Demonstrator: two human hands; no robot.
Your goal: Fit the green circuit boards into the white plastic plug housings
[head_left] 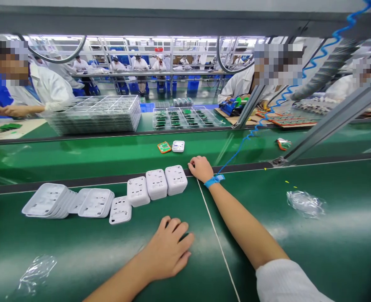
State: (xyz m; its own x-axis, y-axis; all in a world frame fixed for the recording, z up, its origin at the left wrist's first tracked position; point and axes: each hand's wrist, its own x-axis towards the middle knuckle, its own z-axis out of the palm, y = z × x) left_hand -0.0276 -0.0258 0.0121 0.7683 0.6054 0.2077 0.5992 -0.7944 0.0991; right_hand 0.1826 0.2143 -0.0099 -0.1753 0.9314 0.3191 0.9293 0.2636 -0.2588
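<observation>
Resting just beside stacked white plastic housings (176, 180), our right hand (202, 169) has a grip we cannot tell; our left hand (171, 248) is empty, loosely spread. We seem between picks; another calls for separating one.

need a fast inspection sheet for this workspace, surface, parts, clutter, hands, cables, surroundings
Surface: green tabletop, glossy, crossed by a white line.
Job's things: three stacks of small white covers; another small cover to their left; larger white covers farther left.
Clutter: crumpled clear plastic at right, more at left; yellow scraps.
Left hand: over the tabletop, nothing seen in it.
Right hand: curled at the far edge; contents unclear.
Cables: coiled blue cord runs up from the right wrist strap.
Surroundings: stacked clear trays, co-workers in white.
</observation>
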